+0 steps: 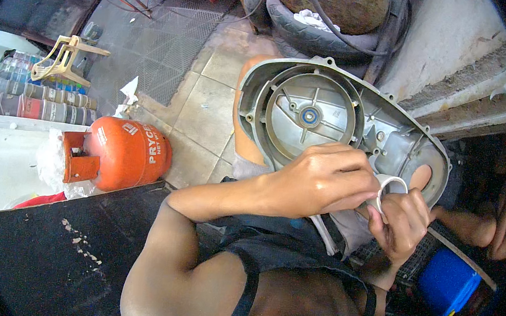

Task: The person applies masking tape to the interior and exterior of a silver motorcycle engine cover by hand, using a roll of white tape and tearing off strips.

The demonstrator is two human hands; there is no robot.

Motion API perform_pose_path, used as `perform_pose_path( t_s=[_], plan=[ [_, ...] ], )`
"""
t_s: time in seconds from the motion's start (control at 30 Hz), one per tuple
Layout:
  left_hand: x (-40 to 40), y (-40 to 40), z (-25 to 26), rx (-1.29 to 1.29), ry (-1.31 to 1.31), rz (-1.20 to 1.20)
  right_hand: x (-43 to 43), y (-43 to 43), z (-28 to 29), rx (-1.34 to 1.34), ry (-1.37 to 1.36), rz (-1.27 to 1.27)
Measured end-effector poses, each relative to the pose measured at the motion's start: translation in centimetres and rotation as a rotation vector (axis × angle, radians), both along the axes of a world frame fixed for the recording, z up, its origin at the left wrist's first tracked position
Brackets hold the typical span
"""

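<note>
Both hands meet around a pale, thin-walled ring (382, 179) that looks like a roll of tape. My left hand (337, 180) pinches its left side, and my right hand (400, 222) has its fingers and thumb around the lower right. The fingers partly hide the ring. Beneath and beyond the hands, a grey cast-metal scooter crankcase cover (402, 126) lies across my legs with its hollow inner side up. A ball bearing (309, 116) sits in the hub of its round chamber. My left forearm and hand hide part of the cover's near edge.
To the left, an orange gas cylinder (116, 154) stands near shelved tubs (52, 111) and a cream plastic stool (63, 60). Tyres (337, 40) and a cable lie ahead. A rough wall ledge (465, 87) runs at right; a blue container (446, 282) is low right.
</note>
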State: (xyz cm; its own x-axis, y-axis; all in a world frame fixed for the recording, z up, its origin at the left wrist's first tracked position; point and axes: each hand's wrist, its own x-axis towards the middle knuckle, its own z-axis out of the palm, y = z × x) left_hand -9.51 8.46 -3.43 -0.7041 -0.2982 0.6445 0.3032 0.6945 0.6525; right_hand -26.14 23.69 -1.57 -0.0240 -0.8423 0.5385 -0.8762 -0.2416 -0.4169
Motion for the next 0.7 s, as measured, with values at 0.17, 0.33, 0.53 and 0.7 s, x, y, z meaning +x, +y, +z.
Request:
perform_pose_path(
  t_s=[0.17,0.33,0.53,0.7],
  plan=[
    [0.0,1.5,-0.9,0.130,0.032,0.102,0.8,-0.2,-0.1,0.006,0.032,-0.002],
    [0.5,2.2,-2.1,0.282,0.027,0.153,1.5,-0.4,-1.0,0.032,0.053,0.014],
    [2.6,2.2,-2.2,0.957,-0.103,0.041,2.0,-0.1,-0.7,-0.029,0.087,0.031],
    [7.1,-3.2,-1.7,0.267,0.240,0.447,0.7,1.3,-0.4,-0.210,0.006,-0.068]
  ],
)
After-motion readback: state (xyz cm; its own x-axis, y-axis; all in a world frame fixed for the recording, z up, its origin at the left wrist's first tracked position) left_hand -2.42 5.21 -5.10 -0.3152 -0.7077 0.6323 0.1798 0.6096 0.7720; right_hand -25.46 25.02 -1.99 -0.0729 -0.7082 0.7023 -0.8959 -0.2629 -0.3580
